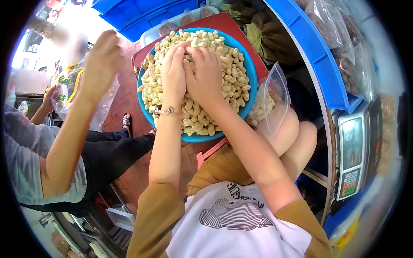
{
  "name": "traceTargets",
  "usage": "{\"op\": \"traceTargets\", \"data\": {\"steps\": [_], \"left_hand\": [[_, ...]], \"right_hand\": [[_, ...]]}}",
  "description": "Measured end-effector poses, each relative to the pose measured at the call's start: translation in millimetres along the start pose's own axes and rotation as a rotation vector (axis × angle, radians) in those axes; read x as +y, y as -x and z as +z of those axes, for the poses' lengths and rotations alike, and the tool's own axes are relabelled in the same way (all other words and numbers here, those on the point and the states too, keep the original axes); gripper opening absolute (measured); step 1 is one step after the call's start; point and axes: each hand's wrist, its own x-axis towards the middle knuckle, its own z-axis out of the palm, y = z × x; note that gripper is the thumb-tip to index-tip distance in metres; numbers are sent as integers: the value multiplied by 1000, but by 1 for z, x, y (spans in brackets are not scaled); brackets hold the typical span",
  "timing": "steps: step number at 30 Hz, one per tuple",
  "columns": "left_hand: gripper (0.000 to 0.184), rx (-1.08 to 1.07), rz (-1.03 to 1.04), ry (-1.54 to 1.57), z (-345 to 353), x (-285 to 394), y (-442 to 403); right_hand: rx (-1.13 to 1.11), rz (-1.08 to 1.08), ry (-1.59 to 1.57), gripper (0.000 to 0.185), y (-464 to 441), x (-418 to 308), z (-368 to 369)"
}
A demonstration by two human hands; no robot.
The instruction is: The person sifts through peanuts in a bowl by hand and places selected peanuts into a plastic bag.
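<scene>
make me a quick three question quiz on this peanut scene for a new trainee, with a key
1. Which of the camera wearer's wrists carries the bracelet?

2. True or false: the wearer's left hand and right hand are both over the heap of peanuts.

3. What holds the heap beneath those hands?
a) a wooden crate
b) a blue basin
c) a glass jar

Key: 1. the left wrist; 2. true; 3. b

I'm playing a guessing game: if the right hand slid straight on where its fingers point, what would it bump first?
Probably the unshelled peanuts just ahead in the blue basin, though how high the right hand sits is hard to judge.
</scene>
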Motion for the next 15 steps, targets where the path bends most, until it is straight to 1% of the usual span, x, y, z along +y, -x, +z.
{"op": "traceTargets", "data": {"steps": [2,5,6,8,9,12,14,15], "left_hand": [[35,39,-40,76,3,1,3],[32,69,-25,126,8,5,9],[32,71,-5,85,7,3,8],[31,71,31,3,5,-4,7],[31,79,16,32,5,-3,7],[32,89,-5,94,9,-1,5],[33,92,13,93,12,3,8],[34,136,-7,86,17,10,11]], "right_hand": [[18,28,-51,21,-1,-2,-3],[43,54,-102,16,-1,-4,-7],[51,58,-115,15,-1,-4,-7],[55,100,-249,14,1,-4,-6],[62,124,-314,14,1,-4,-6],[110,105,-293,14,0,-4,-3],[96,122,-306,23,0,-6,-5],[92,143,-323,27,0,-8,-5]]}}
